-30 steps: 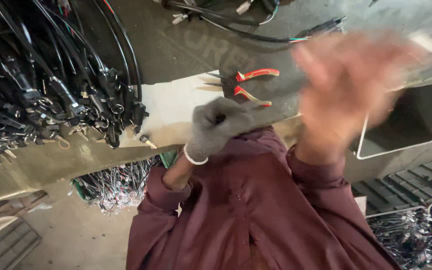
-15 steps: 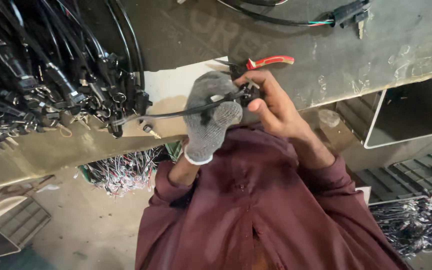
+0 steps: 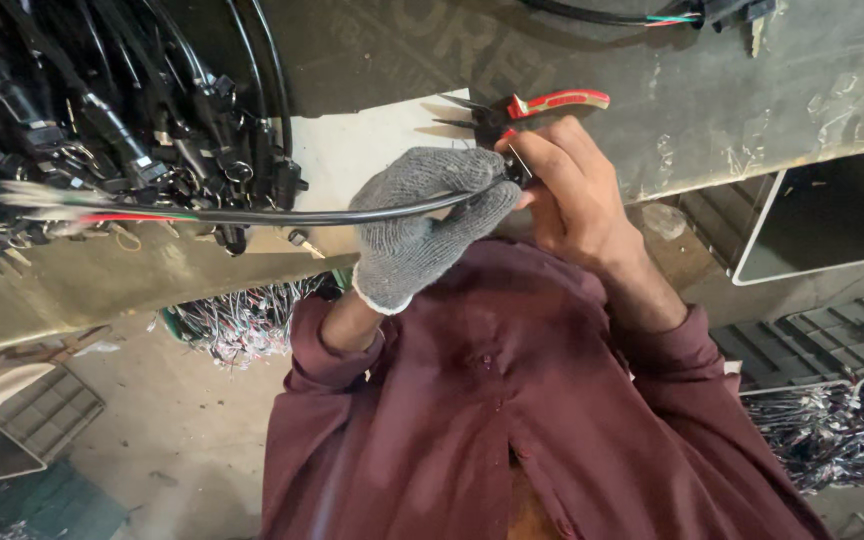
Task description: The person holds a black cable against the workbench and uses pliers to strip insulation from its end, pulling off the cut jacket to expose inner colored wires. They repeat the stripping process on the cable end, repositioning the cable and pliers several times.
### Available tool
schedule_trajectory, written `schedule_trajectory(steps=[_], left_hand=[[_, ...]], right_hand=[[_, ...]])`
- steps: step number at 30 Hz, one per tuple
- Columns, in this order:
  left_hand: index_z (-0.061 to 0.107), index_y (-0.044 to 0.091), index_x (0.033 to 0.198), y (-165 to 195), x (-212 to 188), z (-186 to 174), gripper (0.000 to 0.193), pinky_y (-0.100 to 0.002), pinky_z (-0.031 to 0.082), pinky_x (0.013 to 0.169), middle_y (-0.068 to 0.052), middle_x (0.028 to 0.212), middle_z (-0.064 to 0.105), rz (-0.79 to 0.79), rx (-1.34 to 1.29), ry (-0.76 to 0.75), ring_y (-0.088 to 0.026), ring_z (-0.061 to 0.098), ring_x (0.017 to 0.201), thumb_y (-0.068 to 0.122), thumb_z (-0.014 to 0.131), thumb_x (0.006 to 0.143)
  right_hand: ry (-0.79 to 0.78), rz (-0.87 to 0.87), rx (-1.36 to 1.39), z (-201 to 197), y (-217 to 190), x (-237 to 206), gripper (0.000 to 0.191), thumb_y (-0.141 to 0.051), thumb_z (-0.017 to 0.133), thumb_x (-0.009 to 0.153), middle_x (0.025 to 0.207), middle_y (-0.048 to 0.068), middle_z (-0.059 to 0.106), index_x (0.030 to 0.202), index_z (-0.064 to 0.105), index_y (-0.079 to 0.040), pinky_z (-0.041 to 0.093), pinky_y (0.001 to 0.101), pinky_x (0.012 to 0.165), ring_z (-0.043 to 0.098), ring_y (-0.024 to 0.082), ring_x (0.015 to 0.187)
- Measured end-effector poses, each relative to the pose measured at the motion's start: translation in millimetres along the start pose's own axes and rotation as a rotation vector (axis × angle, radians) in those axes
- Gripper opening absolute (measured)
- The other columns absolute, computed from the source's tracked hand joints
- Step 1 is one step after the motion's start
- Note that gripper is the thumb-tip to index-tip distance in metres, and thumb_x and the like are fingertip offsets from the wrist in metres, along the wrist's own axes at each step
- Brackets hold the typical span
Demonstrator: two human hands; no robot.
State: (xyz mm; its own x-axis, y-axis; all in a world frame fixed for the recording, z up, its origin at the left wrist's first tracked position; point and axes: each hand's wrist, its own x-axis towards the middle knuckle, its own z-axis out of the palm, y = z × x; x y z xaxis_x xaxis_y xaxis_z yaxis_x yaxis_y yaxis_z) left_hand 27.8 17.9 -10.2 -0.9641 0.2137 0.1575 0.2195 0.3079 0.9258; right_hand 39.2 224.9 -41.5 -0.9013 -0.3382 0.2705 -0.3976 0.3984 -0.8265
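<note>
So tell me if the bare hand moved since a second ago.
Yes. The right hand came leftward, from well right of the red-handled pliers to just below them, beside the gloved left hand on the black cable.

L hand [image 3: 422, 225], in a grey knit glove, is curled shut w/ fingers folded over toward the R hand, wrist bare below the cuff, forearm in a maroon sleeve angling up from the chest. R hand [image 3: 577, 195] is bare, fingers bent and pinched together right against the L fingertips, thumb side tucked in. Both forearms converge in front of the torso, elbows apart, hands touching.
</note>
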Motion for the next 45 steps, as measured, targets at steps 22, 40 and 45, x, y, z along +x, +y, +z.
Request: schedule_trajectory(steps=[22, 40, 45], left_hand=[[0.067, 0.011, 0.127, -4.9, 2.3, 21.4, 0.041, -0.040, 0.053, 0.099, -0.013, 0.126, 0.068, -0.160, 0.168, -0.113, -0.033, 0.068, 0.120, 0.032, 0.080, 0.095], [0.074, 0.010, 0.103, -20.8, 2.1, 5.5, 0.011, -0.037, 0.043, 0.113, -0.002, 0.101, 0.074, -0.006, -0.552, -0.417, -0.015, 0.068, 0.108, 0.012, 0.081, 0.094], [0.071, 0.005, 0.120, -31.1, -5.5, 25.8, 0.020, -0.030, 0.051, 0.101, -0.002, 0.115, 0.071, -0.230, -0.569, -0.217, -0.014, 0.060, 0.114, 0.014, 0.071, 0.102]], right_hand=[[-0.039, 0.362, 0.509, -6.0, 11.2, -23.3, 0.033, -0.028, 0.057, 0.111, 0.094, 0.010, 0.059, 0.114, 0.060, 0.005, 0.042, 0.0359, 0.076, 0.051, 0.013, 0.083], [-0.416, 0.369, 1.153, 24.4, 43.8, -45.6, 0.073, -0.035, 0.068, 0.100, 0.149, 0.011, 0.054, 0.154, 0.040, 0.005, 0.040, 0.0372, 0.118, 0.049, 0.020, 0.138], [0.070, 0.381, 0.689, 64.1, 50.5, -62.1, 0.061, -0.041, 0.052, 0.111, 0.153, 0.009, 0.055, 0.154, 0.044, 0.003, 0.037, 0.0332, 0.122, 0.050, 0.020, 0.140]])
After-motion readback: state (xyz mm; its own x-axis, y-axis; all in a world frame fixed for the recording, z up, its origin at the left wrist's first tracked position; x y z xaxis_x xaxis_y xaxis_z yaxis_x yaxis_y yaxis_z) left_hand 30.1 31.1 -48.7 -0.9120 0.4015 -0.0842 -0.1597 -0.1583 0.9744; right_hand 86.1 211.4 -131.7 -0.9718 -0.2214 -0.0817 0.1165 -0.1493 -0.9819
